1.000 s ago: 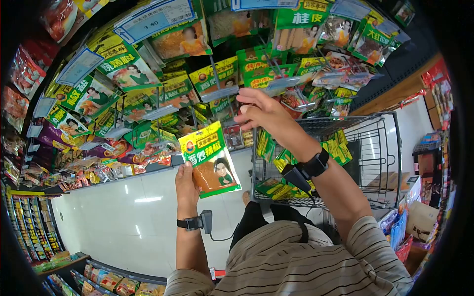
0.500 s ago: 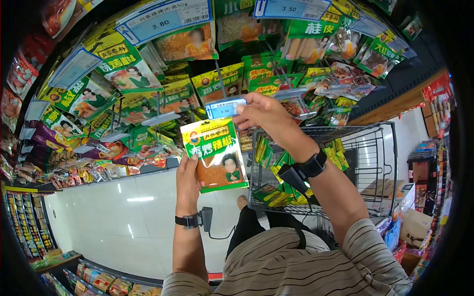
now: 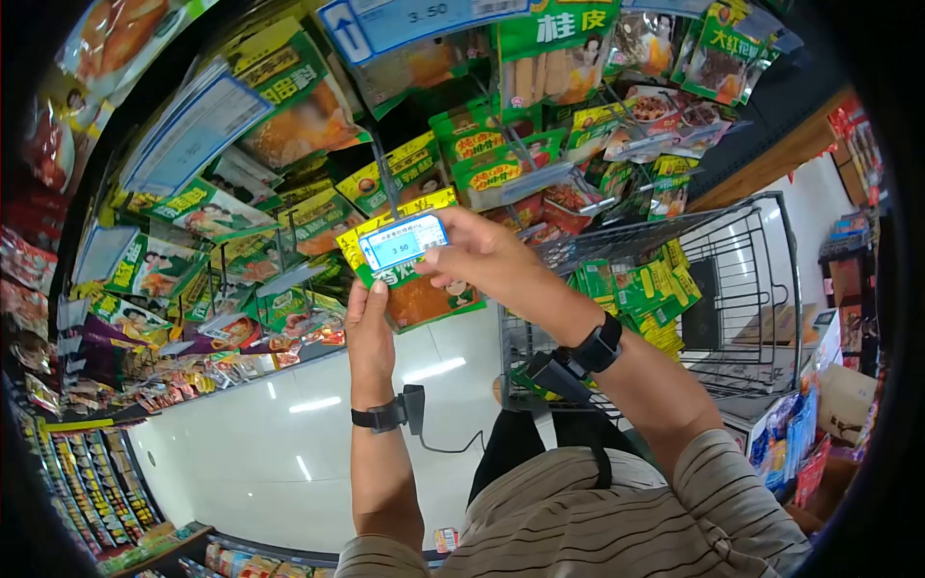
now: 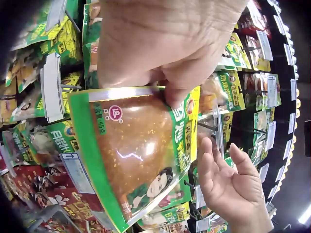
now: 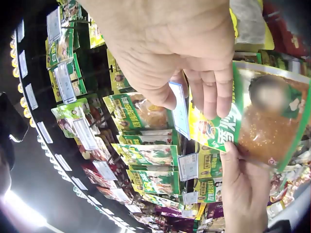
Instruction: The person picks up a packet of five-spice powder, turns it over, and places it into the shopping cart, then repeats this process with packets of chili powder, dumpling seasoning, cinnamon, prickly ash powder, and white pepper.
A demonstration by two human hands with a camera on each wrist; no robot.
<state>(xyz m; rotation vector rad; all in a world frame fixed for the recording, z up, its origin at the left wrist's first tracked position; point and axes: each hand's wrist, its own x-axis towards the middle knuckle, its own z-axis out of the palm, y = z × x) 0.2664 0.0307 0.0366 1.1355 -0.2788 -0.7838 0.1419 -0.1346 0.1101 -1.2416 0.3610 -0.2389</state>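
Note:
My left hand pinches the lower left edge of a green and yellow seasoning packet, thumb on its front. Reddish-brown contents show through the packet's clear window in the left wrist view. From the right, my right hand pinches a blue-edged price tag reading 3.50 at the end of a shelf hook. In the head view the tag overlaps the upper part of the packet. The right wrist view shows the tag edge-on between thumb and fingers, with the packet's yellow header beside it.
Rows of similar packets hang on hooks behind and around my hands. A large price tag juts out above. At right stands a wire shopping cart holding several green and yellow packets. Pale tiled floor lies below.
My right hand first reached in with spread fingers, then took hold of the price tag, which now faces up. The left hand brought the packet up under the tag, and the view moved closer to the shelf.

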